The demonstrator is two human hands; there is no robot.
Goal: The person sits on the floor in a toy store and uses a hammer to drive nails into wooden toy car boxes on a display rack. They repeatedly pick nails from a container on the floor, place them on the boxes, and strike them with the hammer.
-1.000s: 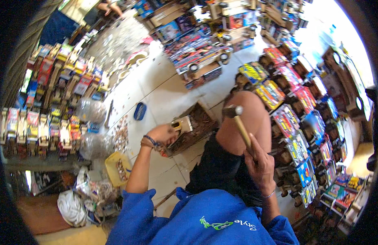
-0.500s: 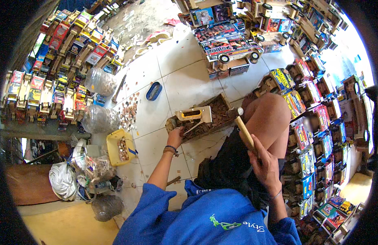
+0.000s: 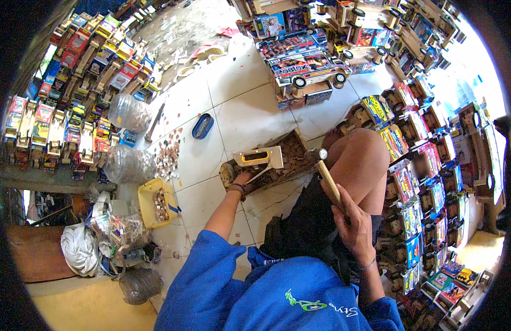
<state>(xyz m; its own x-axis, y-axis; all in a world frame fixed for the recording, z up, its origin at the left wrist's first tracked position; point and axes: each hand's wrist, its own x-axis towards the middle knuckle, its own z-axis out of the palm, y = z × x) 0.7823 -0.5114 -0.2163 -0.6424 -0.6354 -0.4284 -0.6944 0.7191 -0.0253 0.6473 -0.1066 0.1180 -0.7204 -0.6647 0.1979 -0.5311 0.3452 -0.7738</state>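
In front of me a long wooden box (image 3: 290,177) holds many small brown pieces. A pale wooden toy-vehicle frame (image 3: 259,158) with a yellow-edged window opening rests across its left part. My left hand (image 3: 245,177) reaches into the box's near left end, close against the frame; its fingers are hidden there. On the right, my right hand (image 3: 352,220) is wrapped round the wooden handle of a hammer (image 3: 329,182). The hammer's metal head points up, beside my bent knee and near the box's right end.
A blue oval container (image 3: 202,126) and scattered small pieces (image 3: 168,154) lie on the tiles. To the left stand clear plastic jars (image 3: 129,164) and a yellow tub (image 3: 154,205) of pieces. Rows of wooden toy trucks (image 3: 411,215) line the right; more are stacked at far left (image 3: 84,83).
My left hand has moved from the box's left edge further in, beside the toy frame. The hammer stays in my right hand. The whole view has shifted slightly.
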